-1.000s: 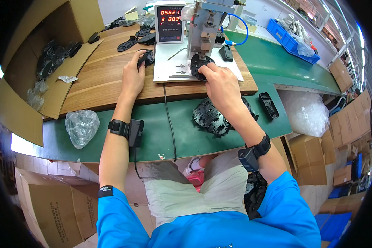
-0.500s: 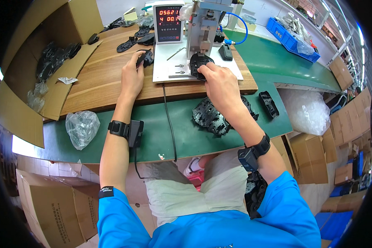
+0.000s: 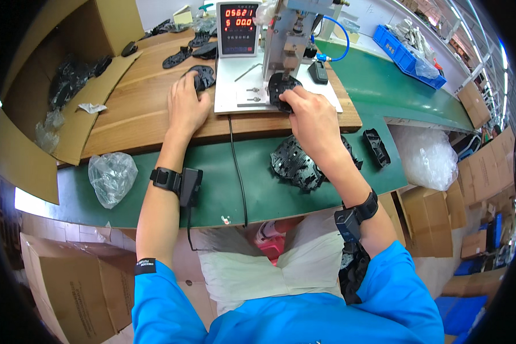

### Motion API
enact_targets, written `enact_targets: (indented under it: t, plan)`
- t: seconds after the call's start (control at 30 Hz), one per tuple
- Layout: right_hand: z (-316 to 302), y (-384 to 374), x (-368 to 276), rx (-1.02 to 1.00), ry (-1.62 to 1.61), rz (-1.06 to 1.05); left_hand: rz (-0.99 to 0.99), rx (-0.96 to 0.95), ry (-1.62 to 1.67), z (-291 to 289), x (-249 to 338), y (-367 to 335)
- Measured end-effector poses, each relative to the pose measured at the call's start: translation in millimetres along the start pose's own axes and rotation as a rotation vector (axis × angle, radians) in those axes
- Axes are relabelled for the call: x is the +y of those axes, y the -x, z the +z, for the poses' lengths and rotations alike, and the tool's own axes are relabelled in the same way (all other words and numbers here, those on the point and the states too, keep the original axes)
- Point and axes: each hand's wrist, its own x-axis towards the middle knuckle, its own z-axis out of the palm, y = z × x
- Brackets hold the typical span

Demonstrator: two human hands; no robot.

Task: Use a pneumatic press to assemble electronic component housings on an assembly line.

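Where cardboard box (image 3: 51, 74) lies open | clear bag (image 3: 112, 176) on green mat (image 3: 258, 183)

Press machine (image 3: 286, 40) blocks the back; wood left of its white base plate (image 3: 241, 94) is open, black parts pile (image 3: 301, 163) crowds the near-right side.

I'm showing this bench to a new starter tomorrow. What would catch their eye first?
Probably the red digits glowing on the counter box at the back of the wooden board. Just right of it, the right hand presses a black plastic part under the small press, while the left hand rests on another black part.
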Motion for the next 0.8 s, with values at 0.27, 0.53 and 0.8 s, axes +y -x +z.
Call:
enact_targets:
  t: [0.27, 0.53, 0.8]
  plan:
    - [3.1, -2.0, -4.0, 0.039, -0.002, -0.002, 0.02, 0.083, -0.001, -3.2, 0.8, -1.6]
    - [-0.5, -5.2, 3.3, 0.064, -0.105, 0.017, 0.116, 0.167, 0.173, -14.7, 24.9, -5.1]
    - [10.2, 26.2, -19.4, 0.216, -0.251, -0.337, 0.089, -0.367, 0.775, -33.6, 65.5, -4.6]
